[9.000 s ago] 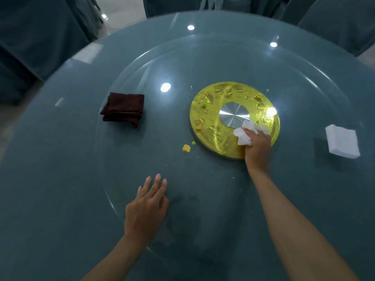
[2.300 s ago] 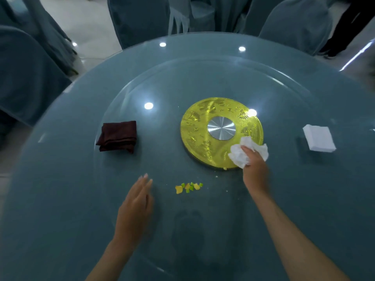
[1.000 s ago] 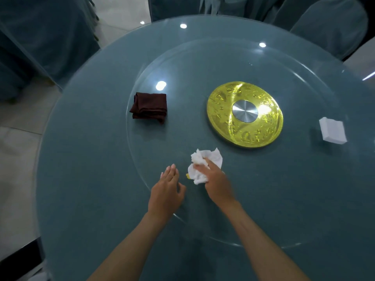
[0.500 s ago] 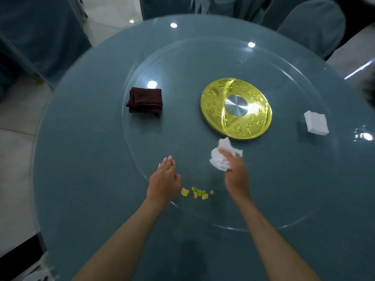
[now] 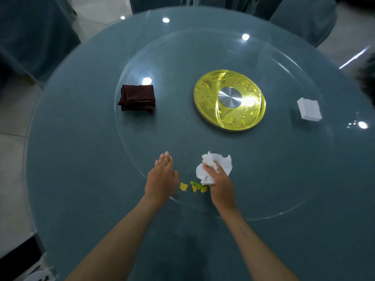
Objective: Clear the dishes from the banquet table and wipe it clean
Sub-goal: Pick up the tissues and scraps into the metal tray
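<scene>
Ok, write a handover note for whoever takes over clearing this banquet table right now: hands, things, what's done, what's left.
Left hand: open, fingers straight, beside the food scraps.
Right hand: grips a crumpled white tissue just right of the scraps.
Scraps lie near the glass turntable's front edge; gold disc at centre, dark red cloth left, white pad right.
Done: no dishes in view; disc looks free of scraps.
Left: gather scraps, wipe the glass, remove cloth and pad.

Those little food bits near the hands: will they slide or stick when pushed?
Probably slide: the bits lie loose on smooth glass. Likely light, being tiny beside the tissue. Soft ones might smear.
</scene>
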### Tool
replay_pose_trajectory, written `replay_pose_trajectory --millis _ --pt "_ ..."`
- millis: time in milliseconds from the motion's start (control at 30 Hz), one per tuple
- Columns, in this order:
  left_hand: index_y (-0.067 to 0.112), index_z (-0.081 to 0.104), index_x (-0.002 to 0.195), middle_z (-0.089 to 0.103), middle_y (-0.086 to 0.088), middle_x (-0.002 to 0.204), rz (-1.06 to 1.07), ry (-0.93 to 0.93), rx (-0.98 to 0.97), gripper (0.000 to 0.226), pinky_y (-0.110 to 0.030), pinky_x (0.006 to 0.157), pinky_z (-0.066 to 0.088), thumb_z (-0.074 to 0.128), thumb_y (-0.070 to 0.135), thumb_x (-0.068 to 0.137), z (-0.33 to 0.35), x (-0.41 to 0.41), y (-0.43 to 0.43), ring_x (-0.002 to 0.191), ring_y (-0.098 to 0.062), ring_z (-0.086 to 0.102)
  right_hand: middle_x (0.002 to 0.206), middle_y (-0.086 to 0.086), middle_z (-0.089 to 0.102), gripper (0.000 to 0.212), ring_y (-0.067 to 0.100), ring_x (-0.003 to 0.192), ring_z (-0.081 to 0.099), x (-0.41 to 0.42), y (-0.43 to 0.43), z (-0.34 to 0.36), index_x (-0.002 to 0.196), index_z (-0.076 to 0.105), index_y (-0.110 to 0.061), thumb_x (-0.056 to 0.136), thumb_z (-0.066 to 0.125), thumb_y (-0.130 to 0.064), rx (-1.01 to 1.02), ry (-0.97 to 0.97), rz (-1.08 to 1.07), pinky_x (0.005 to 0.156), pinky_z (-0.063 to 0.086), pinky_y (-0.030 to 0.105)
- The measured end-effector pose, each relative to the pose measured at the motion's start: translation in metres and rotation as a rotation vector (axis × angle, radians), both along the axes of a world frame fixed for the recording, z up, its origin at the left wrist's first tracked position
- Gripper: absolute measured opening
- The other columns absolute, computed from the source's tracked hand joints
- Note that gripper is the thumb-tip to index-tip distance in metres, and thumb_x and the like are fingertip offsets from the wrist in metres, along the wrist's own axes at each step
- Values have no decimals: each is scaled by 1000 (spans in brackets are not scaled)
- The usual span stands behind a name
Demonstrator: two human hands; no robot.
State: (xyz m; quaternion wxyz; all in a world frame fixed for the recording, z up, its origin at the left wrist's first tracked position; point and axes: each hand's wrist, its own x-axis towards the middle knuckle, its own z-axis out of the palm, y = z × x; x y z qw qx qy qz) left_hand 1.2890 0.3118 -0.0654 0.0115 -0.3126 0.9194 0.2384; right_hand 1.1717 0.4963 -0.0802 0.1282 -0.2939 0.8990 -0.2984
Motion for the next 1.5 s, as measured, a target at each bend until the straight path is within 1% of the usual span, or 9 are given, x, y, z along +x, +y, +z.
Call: replay_pose_trajectory --millis 200,333,400,467,567,733,1100,1367,1500 --pt "2 35 158 24 -8 170 27 33 70 58 -39 123 31 44 6 101 4 4 6 159 -23 20 156 -19 41 65 0 118 60 32 10 18 142 57 -42 95 47 3 -97 -116 40 97 49 21" --pt "-3 36 156 26 -13 169 2 85 78 56 -33 129 10 40 -2 100 3 20 10 159 -27 18 152 -4 51 71 17 134 53 10 35 32 142 60 -30 84 40 6 -205 -31 -187 104 46 30" --pt "-3 39 154 31 -13 167 15 104 48 55 -37 130 15 42 -3 100 6 40 22 158 -27 22 151 1 53 71 23 138 51 8 55 31 141 62 -26 82 38 6 -206 3 -259 106 45 33" --pt "-3 45 152 39 -14 163 17 121 18 54 -42 127 25 44 -4 98 14 67 42 155 -30 30 148 5 55 71 19 135 51 14 72 33 140 62 -23 79 35 3 -195 -7 -247 103 42 20" --pt "-1 59 141 56 -16 150 -20 93 -59 55 -47 118 35 44 5 89 25 114 77 142 -35 51 143 1 56 71 12 114 58 35 96 42 142 60 -28 82 34 0 -190 -52 -99 92 45 18" --pt "6 69 130 67 -14 136 22 18 -138 57 -51 103 55 35 19 86 49 187 127 126 -34 64 142 -4 55 85 12 105 58 93 126 61 144 59 -28 78 43 23 -104 -111 111 79 39 11" --pt "7 72 120 71 -15 126 293 -125 -166 49 -43 88 61 40 21 86 69 334 186 114 -34 69 135 -34 46 94 4 89 59 225 137 83 139 57 -47 74 45 21 -44 -232 464 68 45 9" --pt "9 71 115 72 -9 115 527 -183 -114 34 -42 74 61 66 4 81 37 458 167 101 -30 70 139 -18 51 84 15 98 64 309 88 70 136 64 -34 74 46 20 19 -204 703 76 58 34" --pt "8 72 112 73 -7 109 594 -221 -58 35 -39 66 56 70 2 78 -2 511 137 95 -29 69 139 -12 53 80 17 97 63 358 42 65 135 65 -30 74 49 19 39 -154 789 73 54 26"
